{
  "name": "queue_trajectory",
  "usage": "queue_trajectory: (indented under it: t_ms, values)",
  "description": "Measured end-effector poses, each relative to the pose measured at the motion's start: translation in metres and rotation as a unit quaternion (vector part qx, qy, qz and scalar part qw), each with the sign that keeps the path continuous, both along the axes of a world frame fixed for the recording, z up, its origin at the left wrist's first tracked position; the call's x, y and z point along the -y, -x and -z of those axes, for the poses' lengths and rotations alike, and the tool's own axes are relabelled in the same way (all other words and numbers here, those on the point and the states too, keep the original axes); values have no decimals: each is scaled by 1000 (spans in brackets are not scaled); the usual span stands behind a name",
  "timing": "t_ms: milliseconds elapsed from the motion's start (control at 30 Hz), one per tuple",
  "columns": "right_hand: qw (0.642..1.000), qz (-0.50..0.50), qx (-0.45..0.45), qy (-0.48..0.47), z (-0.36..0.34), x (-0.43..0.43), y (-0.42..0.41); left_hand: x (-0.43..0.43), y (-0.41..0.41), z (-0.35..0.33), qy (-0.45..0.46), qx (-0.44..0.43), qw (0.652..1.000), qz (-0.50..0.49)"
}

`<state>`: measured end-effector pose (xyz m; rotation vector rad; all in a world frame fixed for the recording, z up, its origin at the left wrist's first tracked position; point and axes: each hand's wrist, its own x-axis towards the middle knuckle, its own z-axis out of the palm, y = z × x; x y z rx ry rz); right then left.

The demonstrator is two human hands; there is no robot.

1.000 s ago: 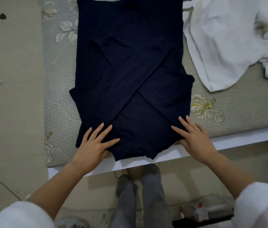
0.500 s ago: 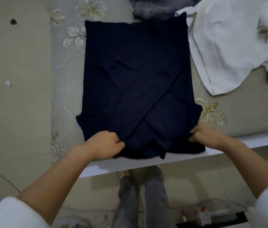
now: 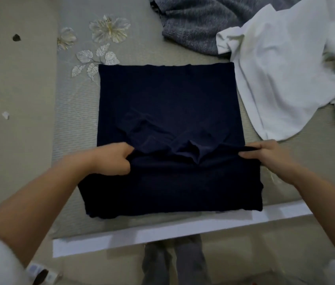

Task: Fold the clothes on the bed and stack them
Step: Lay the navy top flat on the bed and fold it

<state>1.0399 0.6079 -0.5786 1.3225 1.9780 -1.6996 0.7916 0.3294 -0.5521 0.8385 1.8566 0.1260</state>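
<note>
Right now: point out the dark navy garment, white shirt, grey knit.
dark navy garment [image 3: 166, 95], head view, flat far panel.
white cotton shirt [image 3: 275, 79], head view, main body.
grey knit garment [image 3: 193, 23], head view, middle.

A pale floor [image 3: 12, 140] runs along the left of the view and shows again at the bottom edge, with a dark spot [image 3: 16, 37] and a small white scrap [image 3: 5, 115] lying on it, well apart. The mattress cover [image 3: 74, 124] is grey-green with a fine woven texture — pale flowers and leaves [image 3: 100, 46] are printed near its far left corner. At the bottom left a small labelled item [image 3: 39, 273] sits on the floor, too blurred to make out.
</note>
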Motion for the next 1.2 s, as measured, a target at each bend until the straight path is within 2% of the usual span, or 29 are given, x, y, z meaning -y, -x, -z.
queue_trajectory:
  t_ms: [100, 167, 400, 567, 633, 700, 833, 900, 1000, 1200]
  values:
    - [990, 90, -91, -67, 1, -21, 32, -37, 39, -7, -39, -109, 993, -17]
    - [983, 113, -122, -83, 5, -33, 52, -58, 62, -7, -53, -161, 985, -33]
    - [974, 95, -147, -140, 19, -73, 117, -103, 120, -2, -40, -217, 973, -69]
    - [954, 142, -166, -203, 23, -101, 163, -125, 151, -1, -101, -327, 933, -111]
    - [953, 166, -166, -190, 27, -104, 176, -129, 150, 9, -132, -367, 907, -159]
    - [965, 161, -134, -158, 35, -100, 178, -123, 132, 27, -124, -409, 888, -171]
    - [971, 87, -60, -212, 56, -67, 134, -84, 55, 73, -87, -387, 895, -204]
    - [960, 57, -45, -271, 62, -46, 99, -57, 20, 93, -54, -355, 898, -256]
    - [941, 54, -12, -335, 69, -18, 50, -23, -13, 111, -18, -332, 879, -341]
    - [959, 176, 23, -221, 75, 13, 1, -1, -47, 114, -8, -333, 858, -391]
